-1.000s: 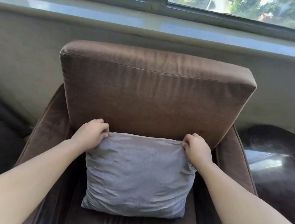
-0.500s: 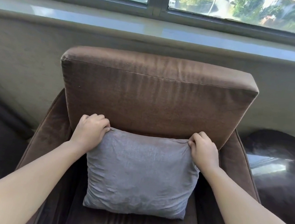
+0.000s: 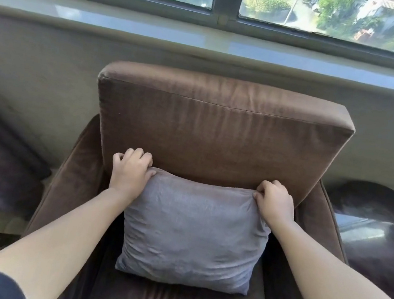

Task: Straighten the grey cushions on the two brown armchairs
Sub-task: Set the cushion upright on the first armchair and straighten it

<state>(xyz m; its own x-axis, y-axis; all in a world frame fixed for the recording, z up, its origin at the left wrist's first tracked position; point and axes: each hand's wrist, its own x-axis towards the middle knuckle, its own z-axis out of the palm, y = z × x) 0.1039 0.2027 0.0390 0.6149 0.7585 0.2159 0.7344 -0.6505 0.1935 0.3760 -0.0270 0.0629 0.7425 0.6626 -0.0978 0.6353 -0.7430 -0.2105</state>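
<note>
Both hands, left hand (image 3: 131, 177) and right hand (image 3: 275, 202), closed on top corners of square grey fabric cushion (image 3: 193, 232), upright against brown upholstered armchair (image 3: 218, 132) backrest. Nearly straight; second armchair unseen.

Head view looks down, close over armchair (image 3: 217, 139).

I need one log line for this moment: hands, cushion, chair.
left hand: grip on cushion's top left corner | right hand: grip on top right corner | cushion: upright against backrest | armchair: under window
</note>
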